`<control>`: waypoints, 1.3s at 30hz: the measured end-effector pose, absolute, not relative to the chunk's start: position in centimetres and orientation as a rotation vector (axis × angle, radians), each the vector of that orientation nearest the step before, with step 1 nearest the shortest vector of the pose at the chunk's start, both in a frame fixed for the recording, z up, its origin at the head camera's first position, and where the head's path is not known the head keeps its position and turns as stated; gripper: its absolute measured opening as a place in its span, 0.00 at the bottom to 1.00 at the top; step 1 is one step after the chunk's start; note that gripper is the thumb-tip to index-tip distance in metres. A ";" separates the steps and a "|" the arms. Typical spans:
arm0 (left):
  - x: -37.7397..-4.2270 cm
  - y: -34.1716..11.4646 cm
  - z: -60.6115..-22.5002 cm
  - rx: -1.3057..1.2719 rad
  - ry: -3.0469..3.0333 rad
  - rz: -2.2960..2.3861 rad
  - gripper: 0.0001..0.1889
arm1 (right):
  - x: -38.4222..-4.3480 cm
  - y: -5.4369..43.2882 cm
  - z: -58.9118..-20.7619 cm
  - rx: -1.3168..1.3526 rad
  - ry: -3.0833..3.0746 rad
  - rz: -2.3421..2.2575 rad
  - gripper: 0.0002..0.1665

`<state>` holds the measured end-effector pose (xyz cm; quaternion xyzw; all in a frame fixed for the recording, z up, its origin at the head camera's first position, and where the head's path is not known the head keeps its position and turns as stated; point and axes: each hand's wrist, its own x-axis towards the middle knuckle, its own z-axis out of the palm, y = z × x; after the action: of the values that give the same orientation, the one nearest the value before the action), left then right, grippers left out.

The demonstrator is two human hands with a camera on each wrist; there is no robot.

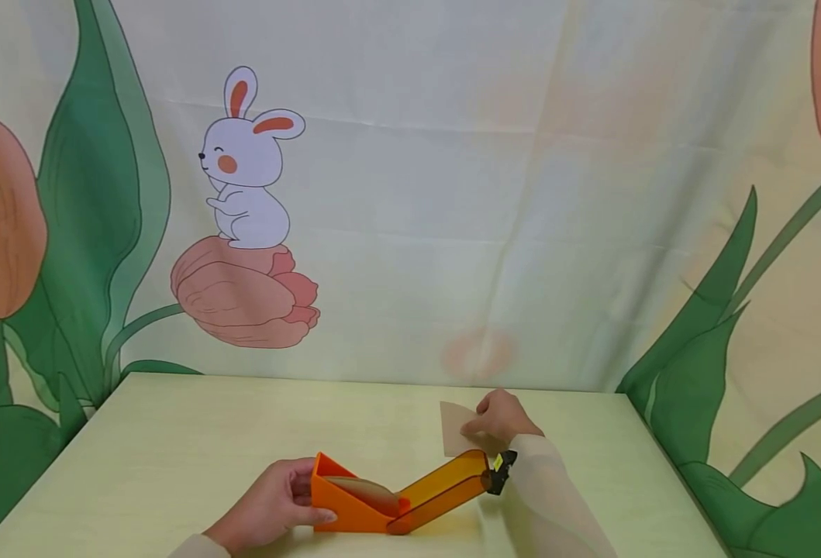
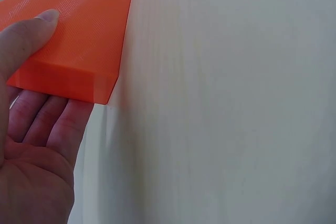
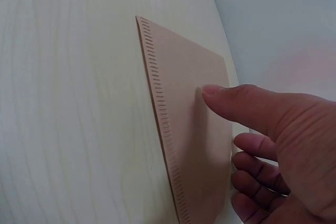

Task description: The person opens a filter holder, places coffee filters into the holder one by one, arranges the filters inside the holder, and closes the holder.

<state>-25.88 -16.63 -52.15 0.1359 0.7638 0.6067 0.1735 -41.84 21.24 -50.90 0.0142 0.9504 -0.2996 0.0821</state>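
Note:
My left hand (image 1: 274, 500) grips an orange coffee filter holder (image 1: 347, 508), wedge-shaped, thumb on its near side and fingers behind. In the left wrist view, that thumb lies flat on the orange wall (image 2: 89, 35). Brown paper filters (image 1: 364, 490) with a curved edge stand inside the holder. Its see-through amber lid (image 1: 445, 492) is swung out to the right, with a black piece (image 1: 501, 471) at the end. My right hand (image 1: 506, 418) is at a brown coffee filter (image 3: 184, 108) with a crimped edge. The thumb tip is right over its face, the loosely bent fingers beside its far edge.
Both hands work over a pale wood-grain table (image 1: 194, 442). Behind it hangs a cloth backdrop (image 1: 410, 194) printed with a rabbit, tulips and green leaves. The raised lid lies between the holder and my right forearm (image 1: 553, 496).

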 end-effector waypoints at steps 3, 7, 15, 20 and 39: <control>-25.9 -16.6 -52.2 0.381 2.163 1.721 0.30 | -41.6 21.1 -50.7 0.029 2.855 -0.880 0.31; -25.9 -16.6 -52.3 0.371 2.161 1.719 0.30 | -41.5 20.9 -50.7 0.056 2.852 -0.877 0.28; -25.8 -17.0 -52.4 0.373 2.164 1.719 0.29 | -41.6 20.7 -50.9 0.076 2.846 -0.863 0.28; -25.9 -16.8 -52.4 0.386 2.172 1.715 0.29 | -41.6 20.8 -50.8 0.068 2.851 -0.830 0.28; -25.9 -16.6 -52.3 0.391 2.151 1.730 0.29 | -41.8 21.0 -50.5 0.001 2.825 -0.780 0.24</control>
<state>-25.93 -16.59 -52.26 0.1380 0.7596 0.6107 0.1761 -41.75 20.96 -50.54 0.0004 0.9586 -0.2647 0.1053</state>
